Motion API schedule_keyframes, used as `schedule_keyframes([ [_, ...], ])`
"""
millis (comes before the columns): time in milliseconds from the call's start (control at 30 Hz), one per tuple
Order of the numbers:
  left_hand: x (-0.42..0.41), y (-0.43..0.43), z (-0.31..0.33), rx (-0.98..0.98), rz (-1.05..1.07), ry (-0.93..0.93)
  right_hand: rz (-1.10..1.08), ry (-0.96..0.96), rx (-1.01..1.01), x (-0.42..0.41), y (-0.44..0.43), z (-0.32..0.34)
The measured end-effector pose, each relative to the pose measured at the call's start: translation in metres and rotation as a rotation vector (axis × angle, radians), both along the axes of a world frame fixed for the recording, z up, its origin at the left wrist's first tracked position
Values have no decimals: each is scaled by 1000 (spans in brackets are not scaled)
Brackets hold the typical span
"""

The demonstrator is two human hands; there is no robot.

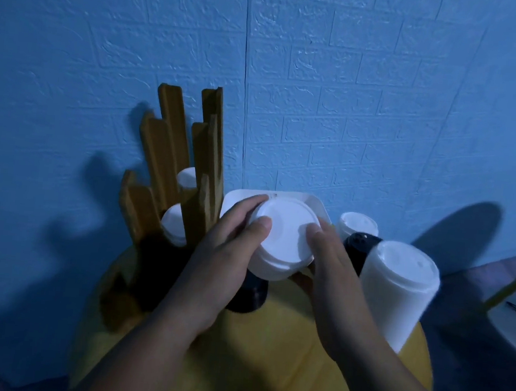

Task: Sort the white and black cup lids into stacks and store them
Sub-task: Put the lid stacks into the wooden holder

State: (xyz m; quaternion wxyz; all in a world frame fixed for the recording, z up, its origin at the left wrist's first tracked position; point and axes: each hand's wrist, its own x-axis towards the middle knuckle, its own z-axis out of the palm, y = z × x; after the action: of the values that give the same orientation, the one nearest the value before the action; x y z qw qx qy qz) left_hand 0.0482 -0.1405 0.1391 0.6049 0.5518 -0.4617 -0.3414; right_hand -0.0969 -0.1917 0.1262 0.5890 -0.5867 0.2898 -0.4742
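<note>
Both hands, left hand (215,253) and right hand (333,281), clamped on one white lid stack (280,243) above yellow counter (269,350), two more white stacks (397,292) right, two black stacks (359,249), perhaps, in dim light, wooden rack (172,170) holding two white stacks

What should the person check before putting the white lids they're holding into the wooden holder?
1. Both hands on the lids: ok. The left hand and right hand grip the small stack of white lids from either side.
2. Only white lids in the stack: ok from what shows; its underside is hidden.
3. Room in the wooden holder: cannot tell. White lids already sit in two slots, and how deep they go is hidden.
4. Path to the holder: ok. It stands just left of the hands.
5. Tall white stack safe from the right arm: not ok. It stands close by and looks tilted.
</note>
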Motion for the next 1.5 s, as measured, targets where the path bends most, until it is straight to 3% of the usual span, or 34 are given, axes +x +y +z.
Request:
schedule_keyframes([
  [300, 48, -60, 88, 51, 54, 77, -50, 99, 34, 58, -66, 95],
  [667, 129, -67, 206, 187, 123, 90, 145, 183, 212, 141, -91, 213],
  [967, 199, -99, 215, 410, 21, 152, 69, 325, 236, 203, -146, 206],
  [1300, 249, -116, 199, 309, 49, 70, 54, 278, 186, 216, -161, 186],
  [1500, 247, -105, 163, 320, 26, 47, 34, 334, 274, 208, -147, 161],
])
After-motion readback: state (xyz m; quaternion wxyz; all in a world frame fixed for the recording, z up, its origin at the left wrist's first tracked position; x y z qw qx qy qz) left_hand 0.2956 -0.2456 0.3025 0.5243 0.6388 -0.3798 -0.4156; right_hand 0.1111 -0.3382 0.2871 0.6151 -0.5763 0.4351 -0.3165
